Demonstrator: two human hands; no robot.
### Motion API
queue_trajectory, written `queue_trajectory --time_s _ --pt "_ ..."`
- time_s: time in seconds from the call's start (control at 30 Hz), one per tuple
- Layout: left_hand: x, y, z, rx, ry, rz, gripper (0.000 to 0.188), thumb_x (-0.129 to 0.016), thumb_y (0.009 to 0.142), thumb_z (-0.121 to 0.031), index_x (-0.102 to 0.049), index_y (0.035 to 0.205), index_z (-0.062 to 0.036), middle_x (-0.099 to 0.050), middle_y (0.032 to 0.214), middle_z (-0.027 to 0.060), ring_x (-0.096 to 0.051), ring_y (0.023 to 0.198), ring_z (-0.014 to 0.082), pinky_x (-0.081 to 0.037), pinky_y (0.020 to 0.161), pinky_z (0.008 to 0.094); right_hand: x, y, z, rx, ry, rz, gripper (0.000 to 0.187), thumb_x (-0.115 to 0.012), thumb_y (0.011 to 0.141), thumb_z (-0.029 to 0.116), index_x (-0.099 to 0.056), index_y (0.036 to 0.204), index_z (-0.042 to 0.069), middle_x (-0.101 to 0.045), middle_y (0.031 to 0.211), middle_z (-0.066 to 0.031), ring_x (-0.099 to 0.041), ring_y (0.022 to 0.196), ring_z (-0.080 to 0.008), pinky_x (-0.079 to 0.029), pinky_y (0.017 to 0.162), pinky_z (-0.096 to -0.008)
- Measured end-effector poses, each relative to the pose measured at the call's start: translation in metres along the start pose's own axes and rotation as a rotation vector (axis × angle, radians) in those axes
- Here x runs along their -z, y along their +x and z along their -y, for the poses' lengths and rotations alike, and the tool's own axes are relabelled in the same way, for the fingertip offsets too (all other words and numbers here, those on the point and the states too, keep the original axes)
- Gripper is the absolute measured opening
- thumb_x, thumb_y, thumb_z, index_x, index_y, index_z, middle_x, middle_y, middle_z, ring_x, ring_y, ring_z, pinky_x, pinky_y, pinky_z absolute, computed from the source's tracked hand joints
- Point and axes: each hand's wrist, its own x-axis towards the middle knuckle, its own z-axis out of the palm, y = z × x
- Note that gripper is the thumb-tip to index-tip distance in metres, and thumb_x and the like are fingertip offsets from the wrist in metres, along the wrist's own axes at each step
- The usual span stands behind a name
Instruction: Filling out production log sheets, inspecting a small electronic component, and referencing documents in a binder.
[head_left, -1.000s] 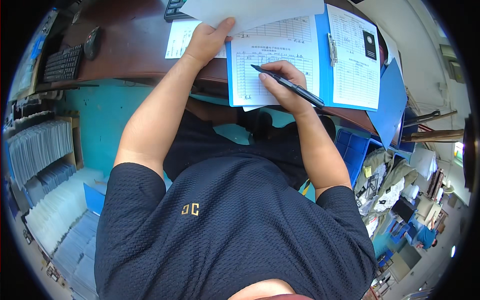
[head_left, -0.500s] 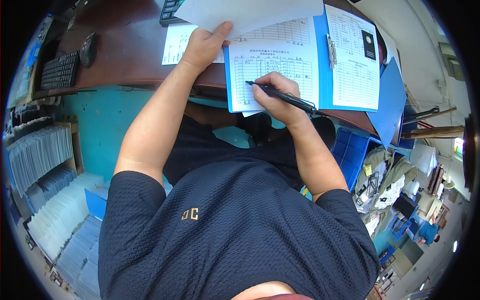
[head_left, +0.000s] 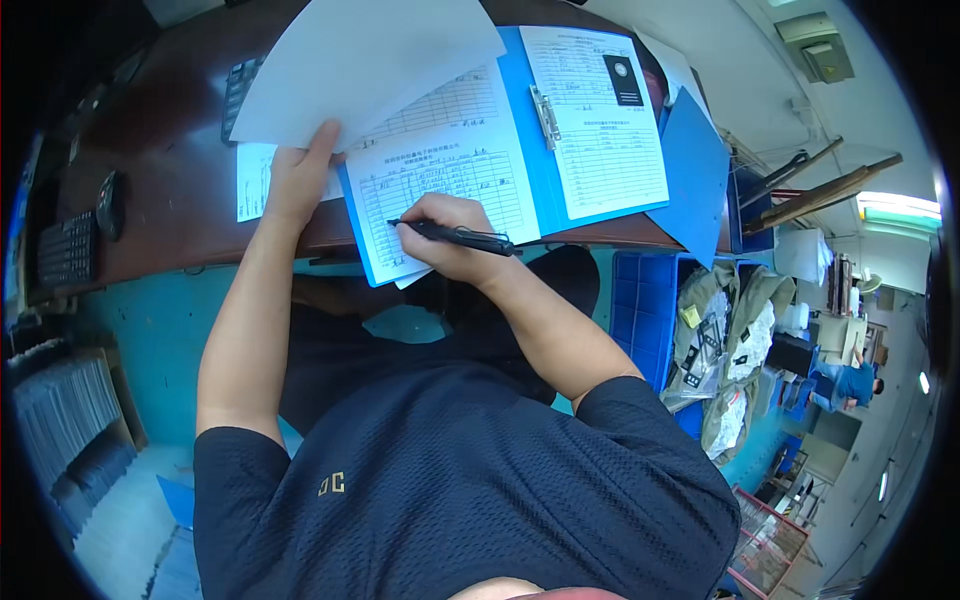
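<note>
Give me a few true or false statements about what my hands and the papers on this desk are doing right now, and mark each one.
1. The right hand holds a black pen with its tip on the printed form. True.
2. The left hand rests on the keyboard. False: it holds up lifted white sheets; the keyboard lies apart at the far left.
3. The form lies in an open blue folder. True.
4. The folder lies on a glass table. False: it lies on a dark brown desk.

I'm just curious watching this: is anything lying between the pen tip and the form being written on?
Nothing visible does. The right hand holds the black pen with its tip on the printed form, while the left hand lifts the upper sheets clear.
</note>
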Motion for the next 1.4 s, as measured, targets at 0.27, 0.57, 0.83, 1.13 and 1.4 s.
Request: queue_trajectory --time_s 0.27,0.57,0.83,1.13,1.4 --pt "0.002 0.000 -0.004 -0.011 0.063 -0.009 0.039 -0.061 0.102 -0.033 -0.062 0.123 0.0006 -0.065 0.112 0.0089 -0.062 0.097 0.0169 -0.055 0.079 0.0304 -0.001 0.000 0.003 -0.018 -0.012 -0.002 0.018 -0.074 0.083 0.017 -0.072 0.090 0.001 -0.071 0.082 -0.0139 -0.071 0.075 -0.0253 -0.056 0.070 -0.0333" --pt "0.002 0.002 0.004 -0.069 0.003 -0.013 0.043 -0.063 0.100 -0.036 -0.067 0.113 0.0041 -0.070 0.098 0.0075 -0.064 0.084 0.0156 -0.053 0.075 0.0310 -0.002 0.000 -0.001 0.020 -0.020 -0.042 0.015 -0.075 0.083 0.016 -0.072 0.087 0.002 -0.070 0.079 -0.0121 -0.069 0.072 -0.0221 -0.054 0.067 -0.0316" --pt "0.001 0.000 -0.001 -0.076 0.049 0.015 0.042 -0.065 0.098 -0.038 -0.071 0.106 0.0030 -0.072 0.090 0.0083 -0.065 0.077 0.0153 -0.052 0.073 0.0297 -0.002 -0.004 0.001 -0.046 0.020 -0.052 0.018 -0.073 0.083 0.018 -0.072 0.084 0.000 -0.069 0.076 -0.0122 -0.068 0.067 -0.0231 -0.054 0.064 -0.0314" --pt "0.003 0.001 0.003 -0.066 0.070 0.006 0.044 -0.065 0.097 -0.039 -0.071 0.105 0.0037 -0.072 0.088 0.0087 -0.065 0.077 0.0157 -0.052 0.074 0.0295 -0.003 -0.002 -0.001 -0.011 -0.015 -0.051 0.018 -0.074 0.083 0.018 -0.071 0.084 0.000 -0.069 0.075 -0.0117 -0.068 0.066 -0.0211 -0.054 0.063 -0.0306" --pt "0.003 0.000 0.001 -0.051 0.106 0.000 0.045 -0.065 0.098 -0.040 -0.071 0.104 0.0037 -0.071 0.086 0.0087 -0.064 0.078 0.0157 -0.051 0.075 0.0299 -0.001 -0.002 -0.002 0.006 -0.041 -0.067 0.016 -0.073 0.084 0.016 -0.071 0.083 0.000 -0.068 0.074 -0.0102 -0.065 0.064 -0.0182 -0.052 0.061 -0.0287"
